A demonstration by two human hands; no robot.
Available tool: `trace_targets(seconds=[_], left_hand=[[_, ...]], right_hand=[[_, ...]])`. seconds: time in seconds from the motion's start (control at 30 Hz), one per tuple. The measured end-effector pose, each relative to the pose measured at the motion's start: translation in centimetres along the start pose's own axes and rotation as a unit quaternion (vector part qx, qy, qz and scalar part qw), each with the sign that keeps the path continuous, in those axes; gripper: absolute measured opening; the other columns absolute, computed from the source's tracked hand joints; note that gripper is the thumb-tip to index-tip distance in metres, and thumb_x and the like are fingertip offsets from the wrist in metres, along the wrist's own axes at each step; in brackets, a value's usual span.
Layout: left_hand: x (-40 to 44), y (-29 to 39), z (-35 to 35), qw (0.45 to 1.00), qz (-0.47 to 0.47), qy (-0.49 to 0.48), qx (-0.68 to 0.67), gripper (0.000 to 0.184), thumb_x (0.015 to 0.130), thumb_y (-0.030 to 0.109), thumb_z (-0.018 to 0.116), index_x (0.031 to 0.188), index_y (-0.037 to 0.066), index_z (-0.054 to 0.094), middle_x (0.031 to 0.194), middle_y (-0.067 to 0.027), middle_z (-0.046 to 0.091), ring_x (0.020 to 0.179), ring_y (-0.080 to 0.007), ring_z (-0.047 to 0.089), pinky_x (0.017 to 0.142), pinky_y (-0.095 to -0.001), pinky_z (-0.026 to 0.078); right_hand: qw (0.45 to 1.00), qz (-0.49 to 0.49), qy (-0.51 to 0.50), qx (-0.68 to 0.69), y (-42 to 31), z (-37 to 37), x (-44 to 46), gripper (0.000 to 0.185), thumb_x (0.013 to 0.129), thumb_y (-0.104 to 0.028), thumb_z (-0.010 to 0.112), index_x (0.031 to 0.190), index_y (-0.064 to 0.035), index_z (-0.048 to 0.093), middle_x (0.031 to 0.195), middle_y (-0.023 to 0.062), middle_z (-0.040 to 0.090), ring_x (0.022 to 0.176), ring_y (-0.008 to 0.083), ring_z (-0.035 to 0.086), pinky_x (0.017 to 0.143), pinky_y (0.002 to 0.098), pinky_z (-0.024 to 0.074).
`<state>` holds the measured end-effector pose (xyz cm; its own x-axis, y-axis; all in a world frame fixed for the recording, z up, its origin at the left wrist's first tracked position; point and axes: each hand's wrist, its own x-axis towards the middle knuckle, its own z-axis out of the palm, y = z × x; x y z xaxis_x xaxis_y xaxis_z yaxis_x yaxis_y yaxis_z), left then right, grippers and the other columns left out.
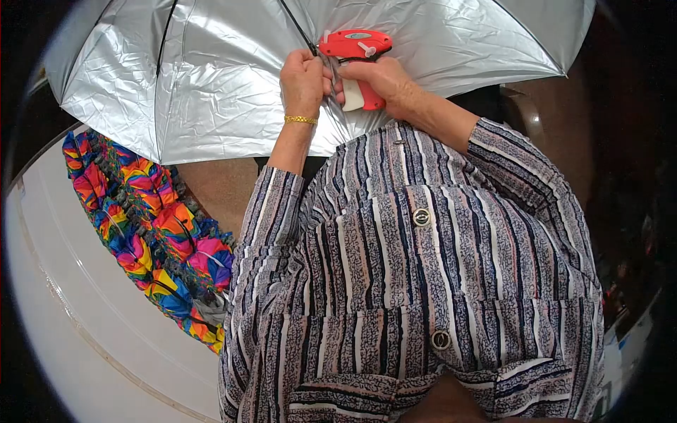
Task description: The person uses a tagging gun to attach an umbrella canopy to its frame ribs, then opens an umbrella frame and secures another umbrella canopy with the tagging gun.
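Note:
A silver umbrella canopy (pixel 226 99) with dark ribs lies spread across the top of the view. My left hand (pixel 303 84), with a gold bracelet at the wrist, pinches the silver fabric beside a dark rib. Close on its right, my right hand (pixel 377 81) is wrapped round a red tagging gun (pixel 356 44) with a white trigger. The gun's body points left, its front end near my left fingertips. Part of the gun's handle is hidden behind my right hand.
Rows of folded, tied multicoloured fabric bundles (pixel 173 222) lie at the left, next to a curved white surface (pixel 92 310). My striped shirt fills the lower middle. Dark, unclear things are at the far right.

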<state>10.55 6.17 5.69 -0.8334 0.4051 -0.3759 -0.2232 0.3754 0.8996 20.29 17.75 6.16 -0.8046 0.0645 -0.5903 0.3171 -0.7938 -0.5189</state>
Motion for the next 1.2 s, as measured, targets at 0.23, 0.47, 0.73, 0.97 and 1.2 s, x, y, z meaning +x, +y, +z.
trace_targets(seconds=[0.23, 0.47, 0.73, 0.97, 1.2], left_hand=[[-0.1, 0.0, 0.1, 1.0, 0.0, -0.011, -0.009, 0.014, 0.082, 0.004, 0.048, 0.093, -0.002, 0.051, 0.06, -0.0066, 0.058, 0.04, -0.0082, 0.046, 0.037, -0.0227, 0.036], [-0.2, 0.6, 0.5, 1.0, 0.013, -0.022, -0.003, 0.012, 0.081, 0.004, 0.047, 0.091, -0.002, 0.05, 0.06, -0.007, 0.058, 0.04, -0.0086, 0.045, 0.037, -0.023, 0.036], [-0.3, 0.7, 0.0, 1.0, 0.009, 0.013, -0.024, 0.011, 0.081, 0.003, 0.047, 0.091, -0.003, 0.05, 0.06, -0.0072, 0.057, 0.04, -0.0091, 0.046, 0.037, -0.0231, 0.036], [-0.2, 0.3, 0.0, 0.999, 0.018, -0.011, -0.03, 0.011, 0.082, 0.004, 0.047, 0.091, -0.003, 0.05, 0.06, -0.0068, 0.057, 0.039, -0.009, 0.046, 0.036, -0.0228, 0.036], [-0.1, 0.3, 0.4, 1.0, 0.029, -0.007, 0.002, 0.013, 0.082, 0.005, 0.047, 0.092, -0.003, 0.05, 0.059, -0.0066, 0.057, 0.04, -0.009, 0.047, 0.037, -0.0232, 0.037]], right_hand=[[1.0, 0.003, -0.018, -0.02, -0.2, -0.2, 0.3, 0.016, 0.073, -0.009, 0.063, 0.081, 0.0039, 0.06, 0.071, 0.0121, 0.063, 0.058, 0.0201, 0.063, 0.052, 0.0291, 0.0501], [0.995, 0.01, -0.052, -0.088, -1.9, -0.2, 0.2, 0.02, 0.074, -0.009, 0.062, 0.088, 0.0035, 0.059, 0.074, 0.0125, 0.063, 0.06, 0.0213, 0.064, 0.055, 0.0308, 0.0519], [0.997, 0.0, -0.01, -0.079, -0.6, -0.7, 1.1, 0.027, 0.073, -0.009, 0.064, 0.096, 0.0032, 0.057, 0.076, 0.0135, 0.063, 0.061, 0.022, 0.064, 0.056, 0.0331, 0.0534], [0.997, 0.028, -0.02, -0.068, -1.6, -0.3, 0.2, 0.025, 0.075, -0.01, 0.064, 0.096, 0.0025, 0.057, 0.077, 0.0137, 0.063, 0.062, 0.0217, 0.064, 0.058, 0.0332, 0.0539], [0.992, 0.064, -0.091, -0.059, -2.8, -0.9, 1.5, 0.019, 0.077, -0.013, 0.062, 0.089, 0.0002, 0.057, 0.072, 0.0108, 0.062, 0.058, 0.0187, 0.062, 0.056, 0.0307, 0.0527]])
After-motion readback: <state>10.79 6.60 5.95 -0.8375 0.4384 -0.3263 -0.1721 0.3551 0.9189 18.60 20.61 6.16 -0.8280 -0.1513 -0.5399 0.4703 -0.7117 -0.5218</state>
